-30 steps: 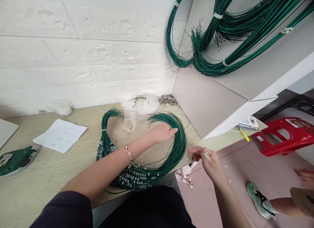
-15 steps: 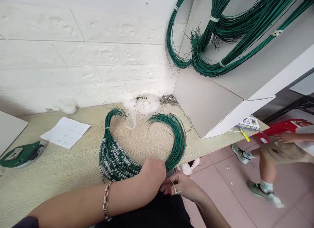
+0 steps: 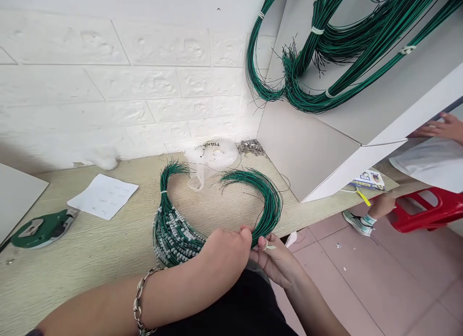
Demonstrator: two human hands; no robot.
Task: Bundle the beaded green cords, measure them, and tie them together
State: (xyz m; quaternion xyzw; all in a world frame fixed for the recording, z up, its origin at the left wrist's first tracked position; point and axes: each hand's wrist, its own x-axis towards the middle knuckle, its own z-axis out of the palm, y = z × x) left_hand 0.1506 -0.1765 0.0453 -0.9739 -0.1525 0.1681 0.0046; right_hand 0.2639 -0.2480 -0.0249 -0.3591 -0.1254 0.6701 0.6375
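A curved bundle of green wires [image 3: 269, 201] lies along the bench's front edge. Many small white bead-like pieces [image 3: 177, 237] cover its left stretch, and a white band [image 3: 164, 191] ties it near the left end. My left hand [image 3: 229, 251] is closed around the bundle's middle, wearing a chain bracelet at the wrist. Pressed against the wires just to the right is my right hand [image 3: 275, 263]. It pinches a pale rubber band [image 3: 269, 246] at the thumb; whether the band circles the bundle is hidden by my fingers.
A green tape measure [image 3: 43, 228] and a paper note [image 3: 103, 196] lie left on the bench [image 3: 119, 249]. A plastic bag [image 3: 213, 155] sits by the wall. More wire bundles [image 3: 318, 61] rest on a white panel at upper right. A person [image 3: 434, 157] and red stool [image 3: 430, 208] are to the right.
My right hand has come up from below the bundle to its right side, against the wires. My left hand keeps its hold. The person on the right has moved toward the bench, uncovering the stool.
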